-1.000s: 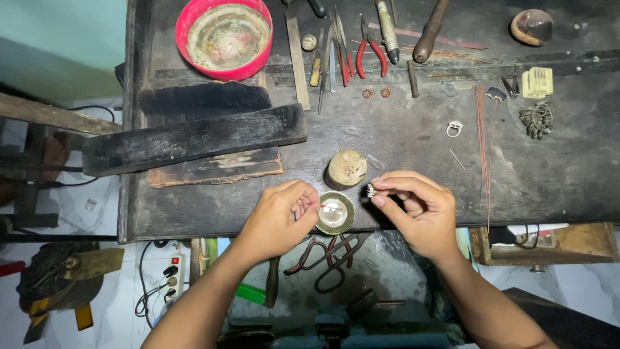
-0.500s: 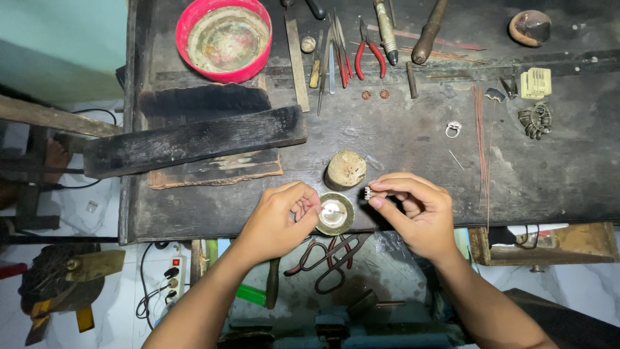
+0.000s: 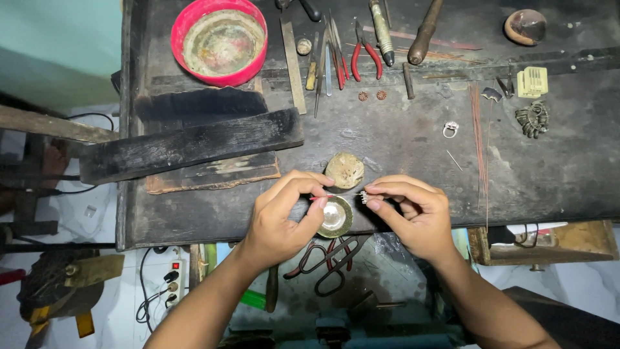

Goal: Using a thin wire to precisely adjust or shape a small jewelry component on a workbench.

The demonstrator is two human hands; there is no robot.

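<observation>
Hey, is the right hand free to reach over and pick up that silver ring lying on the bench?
Probably not as things stand: the right hand is pinching a small sparkly piece at its fingertips. The path itself looks open, since the silver ring lies alone on bare bench, beyond the hand.
</observation>
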